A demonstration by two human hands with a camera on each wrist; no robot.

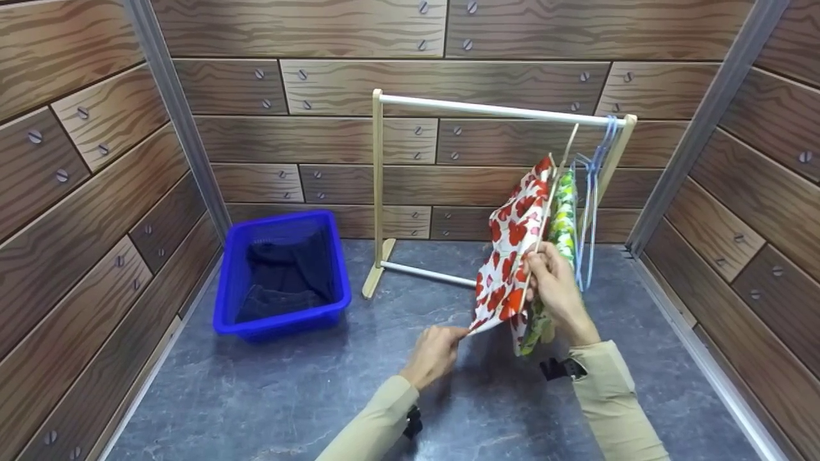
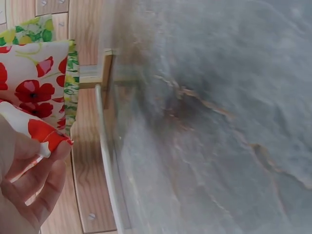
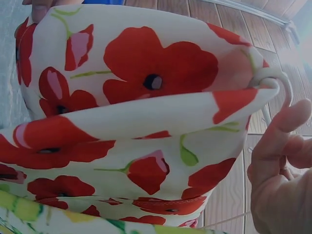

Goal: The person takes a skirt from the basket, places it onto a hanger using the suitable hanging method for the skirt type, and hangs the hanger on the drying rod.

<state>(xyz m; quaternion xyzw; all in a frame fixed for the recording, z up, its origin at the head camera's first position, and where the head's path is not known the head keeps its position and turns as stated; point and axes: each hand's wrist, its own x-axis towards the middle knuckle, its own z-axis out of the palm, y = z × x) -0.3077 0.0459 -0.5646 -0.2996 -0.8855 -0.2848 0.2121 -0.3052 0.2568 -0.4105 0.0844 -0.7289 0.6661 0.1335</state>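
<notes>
A white garment with red poppies (image 1: 512, 237) hangs on a pale hanger (image 1: 569, 144) below the rack's right half. Whether the hanger's hook rests on the rail, I cannot tell. My left hand (image 1: 435, 352) pinches the garment's lower corner between thumb and fingers and draws it out toward the left; the left wrist view shows this red-and-white corner (image 2: 46, 136) close up. My right hand (image 1: 554, 285) grips the hanger at its near end, where a pale curved end (image 3: 278, 80) meets the fingers. Behind the poppy garment hangs a green-and-yellow printed garment (image 1: 565, 221).
Blue hangers (image 1: 592, 166) hang at the right end of the rack's white rail (image 1: 474, 107). A blue basket (image 1: 221, 301) holding dark cloth (image 1: 288, 275) stands on the grey floor at left. Wood-patterned panels enclose the sides and back.
</notes>
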